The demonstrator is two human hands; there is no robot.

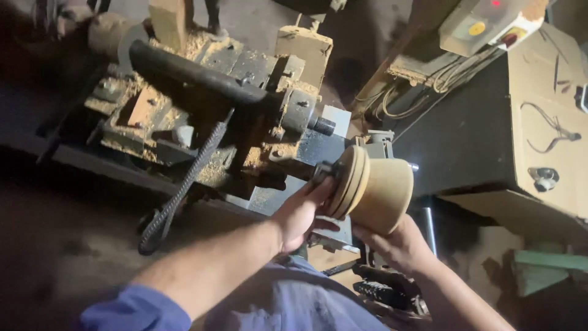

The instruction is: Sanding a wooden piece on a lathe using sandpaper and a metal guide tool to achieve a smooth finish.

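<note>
Beside dusty lathe [245,104], hands cradle wooden cup [376,190]

There was only one view, and it came from a camera on the person's head. It looked down and a little forward, very close to the two arms in blue sleeves [288,303] at the bottom. Farther off it took in the dusty machine [220,98] and the dark floor [61,227] beside it.

Dim, soft, deep shadows at left
</note>
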